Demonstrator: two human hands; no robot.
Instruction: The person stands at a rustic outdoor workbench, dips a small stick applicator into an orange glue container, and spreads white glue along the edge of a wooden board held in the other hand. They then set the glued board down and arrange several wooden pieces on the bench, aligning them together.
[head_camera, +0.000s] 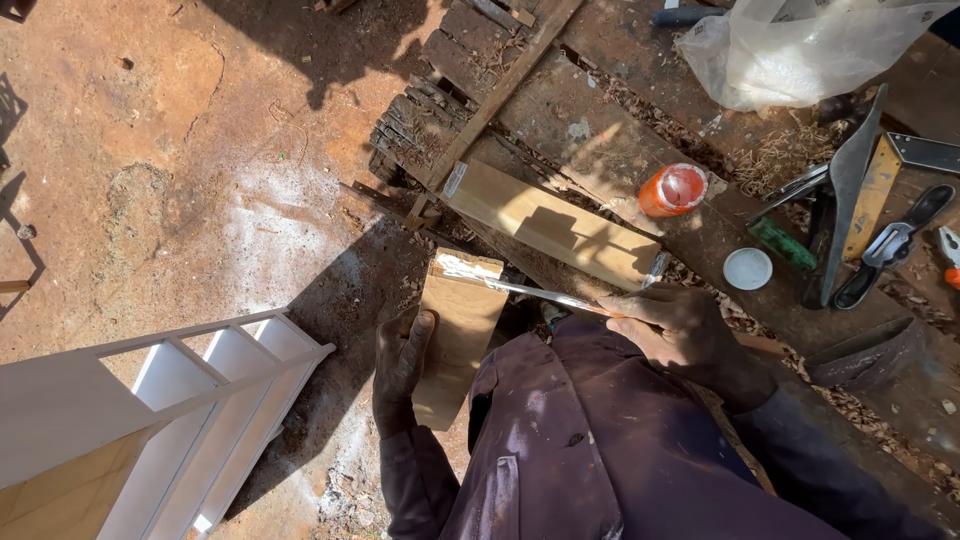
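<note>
Over a rough workbench, the left hand (400, 365) clasps the near left edge of a small board (458, 335), fingers curled round it. The right hand (683, 330) grips a thin blade (520, 289) whose tip rests on white glue at the board's far end. An orange glue bottle (673, 190) stands farther right; bare dirt lies left.
</note>
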